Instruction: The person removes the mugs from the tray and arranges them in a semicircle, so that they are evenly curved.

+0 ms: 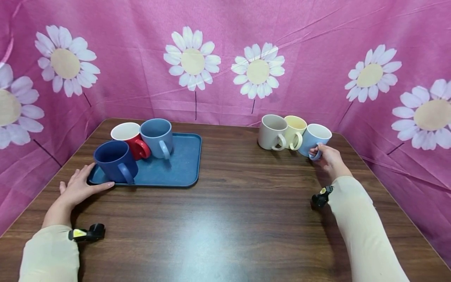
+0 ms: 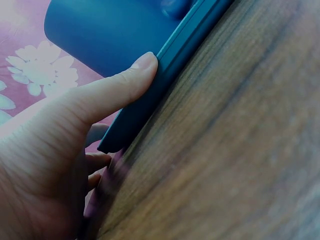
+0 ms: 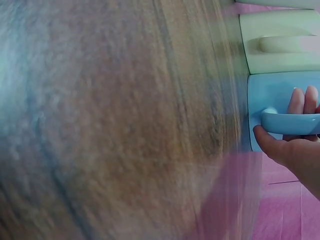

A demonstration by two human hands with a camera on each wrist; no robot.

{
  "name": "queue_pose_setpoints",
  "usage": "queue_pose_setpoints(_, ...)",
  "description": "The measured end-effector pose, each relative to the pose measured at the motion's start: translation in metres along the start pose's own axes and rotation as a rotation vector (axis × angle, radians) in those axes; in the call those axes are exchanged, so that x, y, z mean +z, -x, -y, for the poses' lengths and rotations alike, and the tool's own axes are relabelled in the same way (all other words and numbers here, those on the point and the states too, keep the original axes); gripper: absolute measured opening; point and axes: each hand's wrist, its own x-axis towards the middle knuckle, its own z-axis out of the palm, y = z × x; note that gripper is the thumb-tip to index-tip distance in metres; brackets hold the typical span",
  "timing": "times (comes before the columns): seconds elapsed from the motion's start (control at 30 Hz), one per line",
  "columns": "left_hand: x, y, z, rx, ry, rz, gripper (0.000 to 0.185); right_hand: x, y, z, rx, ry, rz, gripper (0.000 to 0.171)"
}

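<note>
Left hand point(image 1: 79, 187): flat on table point(image 1: 246, 219), palm down, fingers spread and straight; thumb pressed against near-left edge of blue tray point(image 1: 183, 164), beside dark blue mug point(image 1: 114, 161). Forearm angled in from lower left. Also on tray: red mug point(image 1: 128, 137), grey-blue mug point(image 1: 157, 137).

Right hand point(image 1: 325, 156): arm extended fwd at table's right, fingers curled through handle of light blue mug point(image 1: 317, 139), thumb on handle's outer side. Mug upright on table, far right, touching yellow mug point(image 1: 295, 129); beige mug point(image 1: 272, 131) just left of that.
</note>
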Motion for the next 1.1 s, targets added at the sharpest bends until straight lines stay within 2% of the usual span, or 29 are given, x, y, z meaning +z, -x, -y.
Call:
queue_pose_setpoints(0.47,-0.001,0.0,-0.003,0.004,-0.007,0.01,0.094,0.001,0.003,-0.004,-0.019,0.041,-0.073,0.038)
queue_pose_setpoints(0.73,-0.001,0.001,-0.002,0.005,-0.003,0.006,0.095,-0.002,0.013,-0.004,-0.071,-0.068,-0.068,0.025)
queue_pose_setpoints(0.9,0.0,0.001,-0.002,0.007,-0.002,0.006,0.095,-0.009,0.023,0.0,-0.063,0.038,-0.084,0.023)
queue_pose_setpoints(1.1,0.0,0.002,-0.001,0.008,0.0,0.0,0.095,-0.022,0.034,0.002,-0.039,0.136,-0.013,0.022)
